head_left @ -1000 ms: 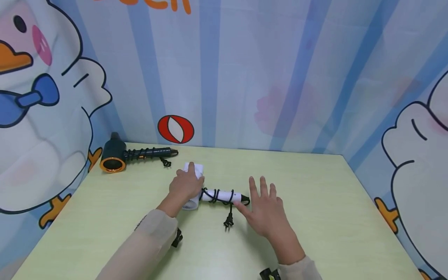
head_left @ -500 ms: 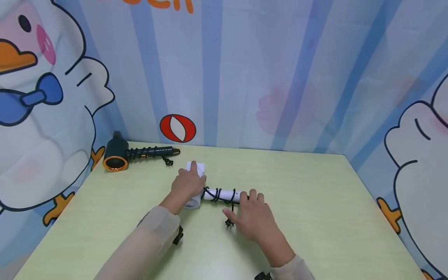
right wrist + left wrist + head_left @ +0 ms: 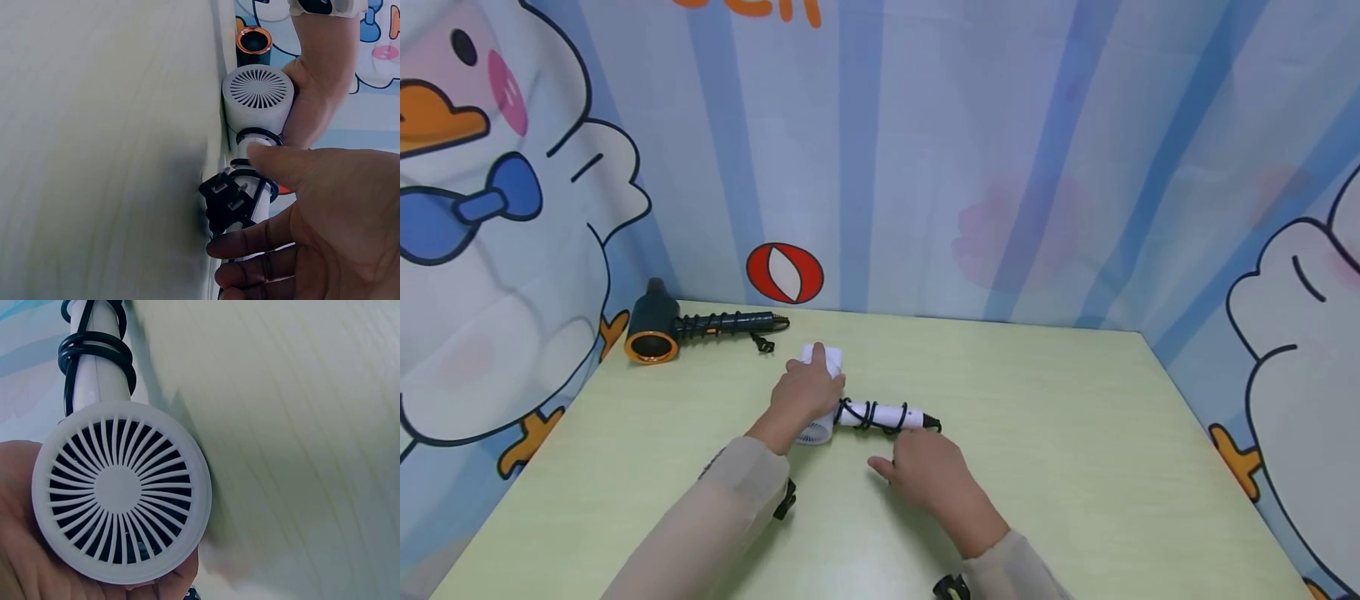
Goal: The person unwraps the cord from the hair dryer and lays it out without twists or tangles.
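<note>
White hair dryer [image 3: 119,489] is lying mid-worktop [image 3: 1037,400]. Left grip [image 3: 808,390] is holding its head; right grip [image 3: 928,471] is hovering, thumb and fingers parted, by the plug [image 3: 228,203]. Probably positioning it; next move likely needing a right-side grasp.

Your left hand [image 3: 805,393], fingers curled, lies nearer the worktop's far edge [image 3: 1000,327] than your loose-fingered right hand [image 3: 931,472].

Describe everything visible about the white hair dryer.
The white hair dryer looks plastic, its round head showing a slatted grille. A black cord with a two-pin plug coils around the handle, which points right. It lies on the table; the left hand grips its head, the right hand is near the handle, contact unclear.
</note>
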A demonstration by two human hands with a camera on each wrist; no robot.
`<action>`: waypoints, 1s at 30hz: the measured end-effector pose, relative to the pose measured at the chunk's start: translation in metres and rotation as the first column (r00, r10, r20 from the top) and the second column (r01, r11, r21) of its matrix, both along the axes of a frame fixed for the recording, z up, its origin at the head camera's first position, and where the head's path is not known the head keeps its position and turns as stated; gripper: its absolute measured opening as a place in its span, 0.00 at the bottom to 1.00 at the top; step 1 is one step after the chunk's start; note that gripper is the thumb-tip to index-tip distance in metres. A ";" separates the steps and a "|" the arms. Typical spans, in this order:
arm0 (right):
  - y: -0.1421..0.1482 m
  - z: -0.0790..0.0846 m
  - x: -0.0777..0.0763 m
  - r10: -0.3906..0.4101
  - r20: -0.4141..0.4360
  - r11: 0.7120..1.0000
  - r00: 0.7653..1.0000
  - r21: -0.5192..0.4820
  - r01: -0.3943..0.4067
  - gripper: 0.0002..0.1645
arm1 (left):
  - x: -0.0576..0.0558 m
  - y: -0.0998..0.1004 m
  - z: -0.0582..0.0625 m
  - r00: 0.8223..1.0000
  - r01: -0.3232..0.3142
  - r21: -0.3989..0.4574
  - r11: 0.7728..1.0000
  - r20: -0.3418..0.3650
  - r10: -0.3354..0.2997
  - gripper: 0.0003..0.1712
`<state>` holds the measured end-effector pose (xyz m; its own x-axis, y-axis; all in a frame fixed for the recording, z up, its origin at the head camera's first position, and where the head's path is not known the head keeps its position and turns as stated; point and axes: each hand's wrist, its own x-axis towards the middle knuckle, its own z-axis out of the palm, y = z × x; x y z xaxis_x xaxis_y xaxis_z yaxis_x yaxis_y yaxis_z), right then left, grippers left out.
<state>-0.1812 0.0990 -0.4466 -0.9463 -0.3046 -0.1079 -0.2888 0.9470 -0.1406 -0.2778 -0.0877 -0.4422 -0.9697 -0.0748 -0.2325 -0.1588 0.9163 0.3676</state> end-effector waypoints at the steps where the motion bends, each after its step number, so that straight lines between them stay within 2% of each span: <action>1: -0.002 0.000 -0.001 0.001 0.001 1.000 1.000 0.017 -0.001 0.32 | 0.000 0.000 -0.001 1.000 0.000 0.001 1.000 -0.001 0.000 0.44; 7: -0.008 -0.007 -0.005 0.020 0.014 0.994 1.000 0.109 -0.022 0.25 | -0.002 0.001 -0.001 1.000 -0.009 0.009 1.000 -0.001 0.009 0.44; 13: -0.011 -0.007 -0.005 0.034 0.024 0.988 0.999 0.150 -0.037 0.24 | -0.001 0.002 -0.002 1.000 -0.018 0.003 1.000 -0.011 0.018 0.43; 21: -0.013 -0.007 -0.003 0.014 0.037 0.991 0.999 0.132 -0.018 0.25 | 0.005 0.010 0.000 0.998 -0.057 0.007 0.998 -0.039 0.057 0.39; 30: -0.015 -0.001 0.001 -0.001 0.033 0.991 0.999 0.135 -0.003 0.24 | 0.009 0.014 -0.001 0.997 -0.067 0.004 0.998 -0.042 0.067 0.41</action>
<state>-0.1801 0.0839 -0.4480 -0.9412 -0.2861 -0.1796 -0.2871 0.9577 -0.0209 -0.2689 -0.0735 -0.4433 -0.9715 -0.1397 -0.1915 -0.2043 0.9030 0.3780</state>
